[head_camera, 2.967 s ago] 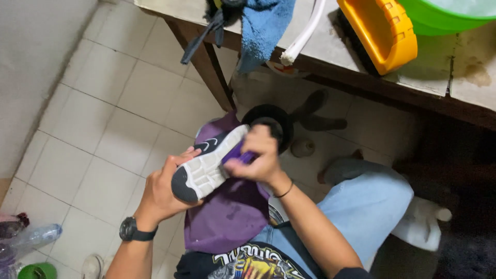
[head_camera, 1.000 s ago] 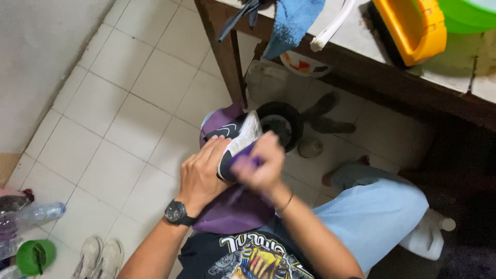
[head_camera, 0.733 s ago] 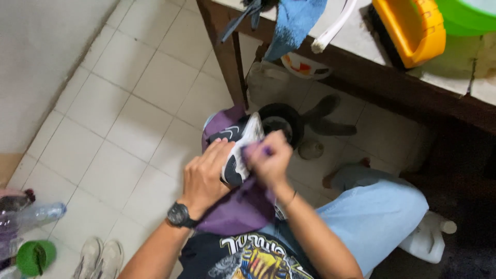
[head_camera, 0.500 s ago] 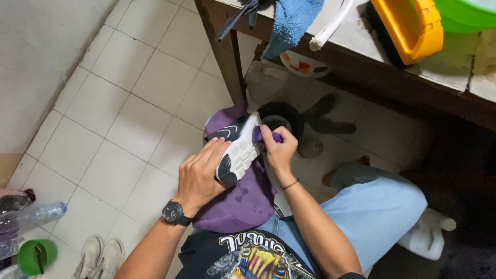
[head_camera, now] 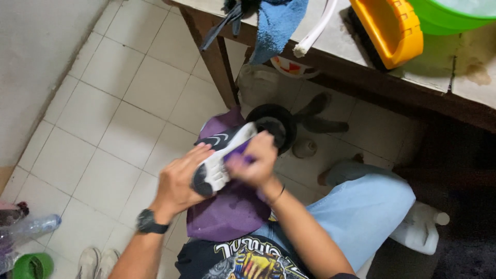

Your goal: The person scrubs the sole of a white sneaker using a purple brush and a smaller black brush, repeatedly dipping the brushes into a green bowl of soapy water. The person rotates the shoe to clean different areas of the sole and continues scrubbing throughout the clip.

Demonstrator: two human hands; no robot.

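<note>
White floor tiles (head_camera: 129, 98) below, shoe (head_camera: 219, 157) over the lap at center: left hand (head_camera: 181, 181) fingers wrap its sole end, right hand (head_camera: 256, 163) fingers pinch a purple cloth (head_camera: 227, 217) onto it. I'd brace firmly, rub short strokes. At 1 o'clock on the tabletop (head_camera: 465, 77), yellow tub (head_camera: 390, 28) looks empty; green basin (head_camera: 449, 15) contents unclear.

White tiled floor (head_camera: 129, 98) bears a plastic bottle (head_camera: 31, 227); table (head_camera: 336, 44) carries a yellow tub (head_camera: 387, 28).
</note>
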